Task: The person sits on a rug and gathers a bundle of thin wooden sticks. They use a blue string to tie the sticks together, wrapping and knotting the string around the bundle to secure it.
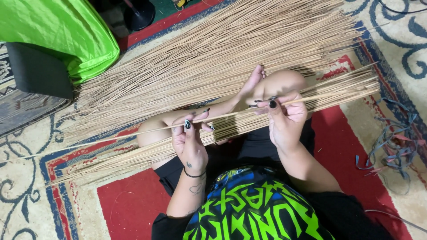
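Observation:
I sit cross-legged on a patterned rug. My left hand and my right hand both pinch one long thin tan stick, held level across my lap. The stick runs from far left to upper right. Under it, a small bundle of the same sticks lies over my knees. A much larger fan of sticks is spread on the floor beyond my feet. My bare foot rests against that big pile.
A bright green cloth covers something at the upper left, beside a dark grey block. A black round stand base is at the top. Tangled dark strips lie on the rug at right.

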